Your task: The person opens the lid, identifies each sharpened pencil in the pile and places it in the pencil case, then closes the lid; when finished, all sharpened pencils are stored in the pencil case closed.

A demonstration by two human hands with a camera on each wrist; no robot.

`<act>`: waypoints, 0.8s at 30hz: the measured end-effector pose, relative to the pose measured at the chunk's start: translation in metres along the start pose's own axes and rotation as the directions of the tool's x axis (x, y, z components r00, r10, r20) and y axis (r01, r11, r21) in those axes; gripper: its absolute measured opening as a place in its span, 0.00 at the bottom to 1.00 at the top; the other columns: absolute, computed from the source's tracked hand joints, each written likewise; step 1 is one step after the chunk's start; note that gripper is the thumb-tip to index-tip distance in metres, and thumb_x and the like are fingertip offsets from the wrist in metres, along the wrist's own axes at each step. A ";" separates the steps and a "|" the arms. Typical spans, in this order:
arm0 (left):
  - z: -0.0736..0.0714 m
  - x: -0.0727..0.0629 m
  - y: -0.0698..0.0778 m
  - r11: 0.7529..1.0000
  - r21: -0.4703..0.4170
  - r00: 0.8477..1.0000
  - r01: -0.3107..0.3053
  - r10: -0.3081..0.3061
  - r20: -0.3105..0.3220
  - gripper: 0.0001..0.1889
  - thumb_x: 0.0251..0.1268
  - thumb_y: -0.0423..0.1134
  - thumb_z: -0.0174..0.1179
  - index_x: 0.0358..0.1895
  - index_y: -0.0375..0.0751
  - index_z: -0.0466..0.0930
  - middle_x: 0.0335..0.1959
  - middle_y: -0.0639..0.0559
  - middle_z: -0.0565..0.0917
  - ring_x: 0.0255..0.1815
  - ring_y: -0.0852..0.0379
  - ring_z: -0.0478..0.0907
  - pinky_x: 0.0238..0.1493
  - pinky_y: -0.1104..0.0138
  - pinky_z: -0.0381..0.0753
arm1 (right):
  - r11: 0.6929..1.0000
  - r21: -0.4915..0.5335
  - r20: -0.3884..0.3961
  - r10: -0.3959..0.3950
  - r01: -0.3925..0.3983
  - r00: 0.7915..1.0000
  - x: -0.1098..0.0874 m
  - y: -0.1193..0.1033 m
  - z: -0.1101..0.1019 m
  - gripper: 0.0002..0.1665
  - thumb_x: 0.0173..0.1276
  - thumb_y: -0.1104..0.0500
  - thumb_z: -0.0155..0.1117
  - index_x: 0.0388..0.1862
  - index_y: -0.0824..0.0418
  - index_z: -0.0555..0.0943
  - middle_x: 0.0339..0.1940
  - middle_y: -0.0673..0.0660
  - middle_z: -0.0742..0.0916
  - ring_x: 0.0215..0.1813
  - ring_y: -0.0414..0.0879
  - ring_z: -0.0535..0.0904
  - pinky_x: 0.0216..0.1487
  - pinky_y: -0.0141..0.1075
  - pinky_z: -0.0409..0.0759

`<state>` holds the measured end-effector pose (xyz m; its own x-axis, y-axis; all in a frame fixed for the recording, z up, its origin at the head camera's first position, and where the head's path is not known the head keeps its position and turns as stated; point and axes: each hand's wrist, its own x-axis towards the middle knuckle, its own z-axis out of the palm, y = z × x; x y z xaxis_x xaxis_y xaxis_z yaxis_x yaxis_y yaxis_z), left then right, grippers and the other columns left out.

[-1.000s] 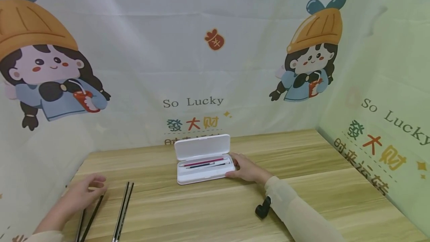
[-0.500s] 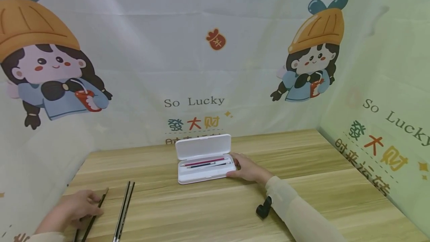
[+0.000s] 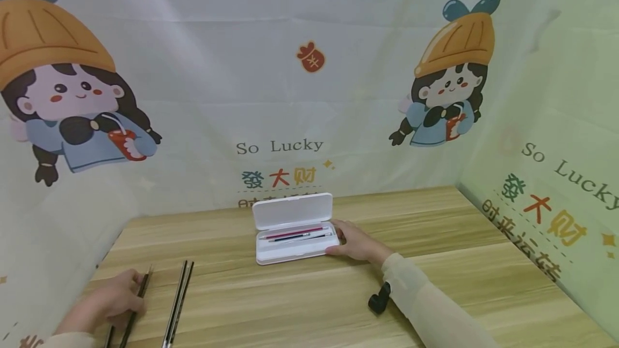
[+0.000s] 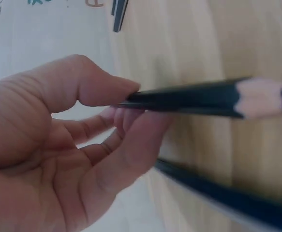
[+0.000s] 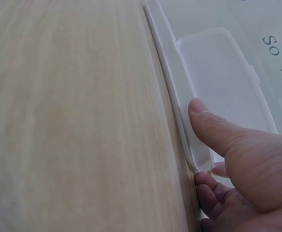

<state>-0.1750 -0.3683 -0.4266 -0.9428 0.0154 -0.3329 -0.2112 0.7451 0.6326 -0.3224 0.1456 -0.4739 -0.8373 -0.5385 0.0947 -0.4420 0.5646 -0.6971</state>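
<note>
My left hand (image 3: 108, 299) is low at the left of the table, pinching a dark pencil (image 4: 194, 99) between thumb and index finger. The pencil's sharpened wooden end shows in the left wrist view. Below that hand lies a second dark pencil (image 4: 218, 193), partly hidden in the head view. A white pencil case (image 3: 297, 253) stands with its lid raised at mid-table; inside are a red pencil (image 3: 295, 232) and a dark pencil (image 3: 289, 238), along with another slim piece. Gripping the case's right end is my right hand (image 3: 360, 243), thumb on the front rim.
Two slim dark sticks (image 3: 178, 305) with silvery parts lie side by side, right of my left hand. A printed cloth (image 3: 203, 95) hangs behind and beside the wooden table (image 3: 290, 305). A black device (image 3: 379, 298) is worn on the right wrist.
My left hand has come down from above the dark pencils and taken one between its fingers; that pencil's far end has shifted slightly left. The right hand stays at the case.
</note>
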 end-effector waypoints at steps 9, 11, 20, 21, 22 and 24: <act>-0.010 0.000 0.008 0.989 -0.141 0.998 -0.036 0.042 0.036 0.38 0.67 0.30 0.57 0.75 0.25 0.47 0.44 0.35 0.80 0.28 0.53 0.75 0.33 0.55 0.86 | 1.000 0.015 0.002 0.012 -0.012 1.000 -0.002 -0.004 0.000 0.42 0.67 0.51 0.73 0.75 0.63 0.67 0.49 0.54 0.80 0.52 0.47 0.71 0.57 0.47 0.71; -0.010 -0.001 0.010 0.985 -0.168 0.998 -0.038 0.047 0.051 0.40 0.67 0.30 0.57 0.77 0.27 0.45 0.40 0.41 0.81 0.24 0.54 0.71 0.32 0.55 0.85 | 1.000 0.023 0.003 0.014 -0.014 1.000 -0.002 -0.004 0.000 0.43 0.68 0.51 0.73 0.75 0.63 0.66 0.50 0.55 0.79 0.52 0.48 0.71 0.58 0.47 0.71; -0.016 -0.002 0.009 0.964 -0.249 0.986 -0.098 0.129 0.111 0.40 0.73 0.31 0.55 0.78 0.28 0.39 0.42 0.41 0.81 0.37 0.52 0.74 0.34 0.53 0.86 | 0.998 0.045 -0.003 0.040 -0.039 0.999 0.000 0.000 0.001 0.45 0.67 0.51 0.74 0.76 0.64 0.65 0.52 0.57 0.78 0.54 0.48 0.71 0.61 0.50 0.70; -0.016 -0.002 0.009 0.962 -0.253 0.985 -0.099 0.131 0.111 0.40 0.73 0.32 0.55 0.78 0.28 0.39 0.44 0.40 0.81 0.39 0.50 0.75 0.34 0.53 0.87 | 0.998 0.049 -0.001 0.036 -0.036 0.999 0.001 0.000 0.001 0.45 0.67 0.52 0.74 0.76 0.64 0.65 0.52 0.57 0.78 0.54 0.48 0.71 0.61 0.50 0.70; -0.016 -0.002 0.009 0.961 -0.258 0.984 -0.100 0.133 0.115 0.40 0.74 0.32 0.55 0.79 0.28 0.39 0.45 0.39 0.81 0.41 0.50 0.75 0.34 0.53 0.87 | 0.998 0.049 0.001 0.031 -0.031 1.000 0.001 0.000 0.001 0.44 0.67 0.52 0.74 0.76 0.63 0.65 0.52 0.56 0.79 0.54 0.48 0.71 0.61 0.50 0.70; -0.017 -0.002 0.009 0.959 -0.263 0.983 -0.107 0.142 0.118 0.41 0.75 0.33 0.55 0.79 0.28 0.38 0.50 0.37 0.79 0.46 0.48 0.76 0.34 0.53 0.87 | 0.999 0.044 0.002 0.020 -0.020 1.000 0.001 -0.001 0.001 0.43 0.67 0.52 0.74 0.75 0.63 0.66 0.51 0.56 0.79 0.53 0.48 0.72 0.60 0.49 0.70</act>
<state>-0.1788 -0.3730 -0.4088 -0.9263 0.1998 -0.3195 -0.1690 0.5377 0.8260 -0.3223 0.1441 -0.4739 -0.8453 -0.5284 0.0792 -0.4103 0.5470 -0.7297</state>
